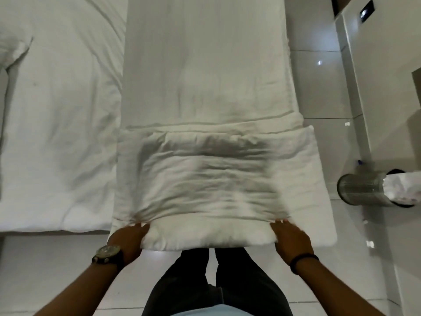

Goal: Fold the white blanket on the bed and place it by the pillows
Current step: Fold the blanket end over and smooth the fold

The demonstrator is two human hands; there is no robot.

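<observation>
Dark trousers (218, 281) and a strip of pale blue shirt (205, 312) fill the bottom edge, above a glossy white tiled floor (57, 270). Both forearms reach forward from there. On the left wrist sits a dark wristwatch (107, 253); on the right wrist, a thin black band (304, 261).

Just beyond, the left hand (128, 240) grips the near left end of the folded bundle, fingers curled over its top edge and the palm against its side. At the near right end the right hand (290, 237) does the same, its fingers hooked over the fold. Between the two hands the white blanket (205, 179) is gathered into a thick, rumpled wad of several layers, blurred by motion, with its near edge hanging past the foot of the bed over the floor.

From this wad the blanket runs straight away from the person as a long narrow strip, its long axis pointing toward the top of the view, with the folded stack lying across that axis at the near end. It lies along the right-hand part of the bed (57, 133), whose creased white sheet spreads out to the left.

To the right, well apart from the blanket, a metal bin (362, 187) with a white liner stands on the tiles beside a pale wall unit (376, 87).
</observation>
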